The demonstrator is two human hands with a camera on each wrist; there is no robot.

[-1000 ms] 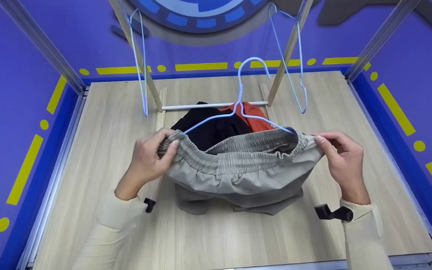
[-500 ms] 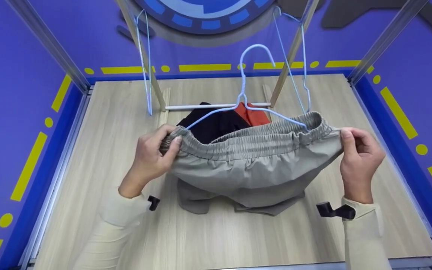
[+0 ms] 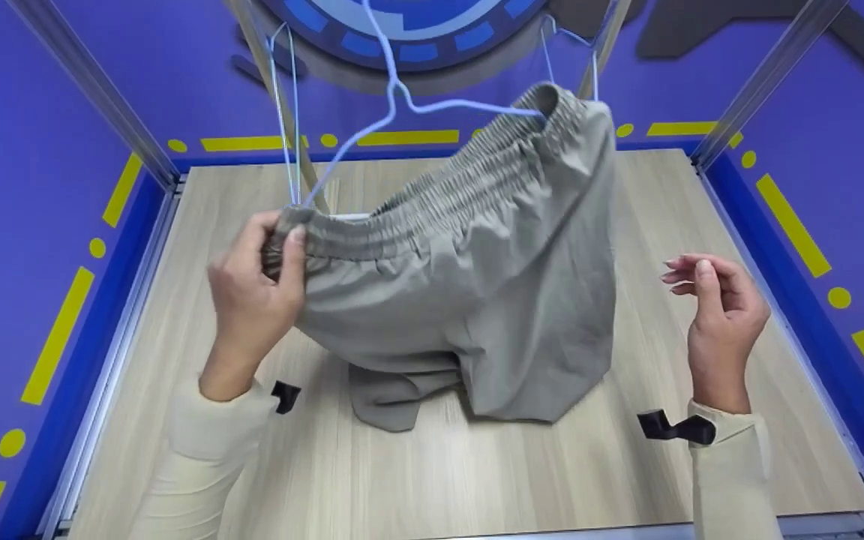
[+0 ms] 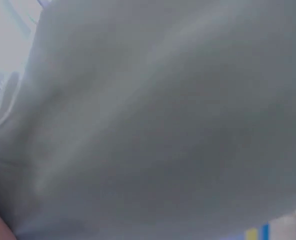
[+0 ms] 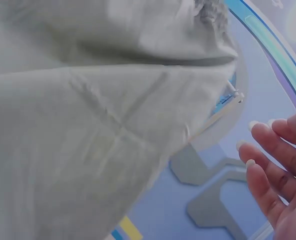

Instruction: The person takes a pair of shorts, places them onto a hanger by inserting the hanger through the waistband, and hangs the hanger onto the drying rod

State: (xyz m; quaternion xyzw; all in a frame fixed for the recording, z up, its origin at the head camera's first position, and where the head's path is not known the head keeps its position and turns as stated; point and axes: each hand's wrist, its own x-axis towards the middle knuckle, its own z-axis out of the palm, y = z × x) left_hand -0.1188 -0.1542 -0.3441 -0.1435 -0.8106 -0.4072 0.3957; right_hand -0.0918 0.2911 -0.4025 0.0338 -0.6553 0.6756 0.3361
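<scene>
Grey-green shorts (image 3: pixel 432 300) with a gathered elastic waistband hang tilted in the head view, their right side higher. A pale blue wire hanger (image 3: pixel 391 112) sits inside the waistband, its shoulders reaching both ends; the hook's top is cut off by the frame. My left hand (image 3: pixel 256 289) pinches the waistband's left end between thumb and fingers, by the hanger's end. Off to the right, my right hand (image 3: pixel 724 315) is apart from the shorts, fingers loosely bent and holding nothing. The right wrist view has the cloth (image 5: pixel 103 130) beside the relaxed fingers (image 5: pixel 265 192).
A wooden rack with upright posts (image 3: pixel 308 172) stands behind. One wire hanger (image 3: pixel 289 112) hangs at its left, another (image 3: pixel 548 45) at its right, partly hidden by the shorts. Blue panels (image 3: pixel 34 135) enclose the wooden tabletop (image 3: pixel 177 360).
My right hand has let go of the waistband's right end. My left hand has moved left and up, raising and tilting the shorts and hanger. The black and red cloths behind are now hidden.
</scene>
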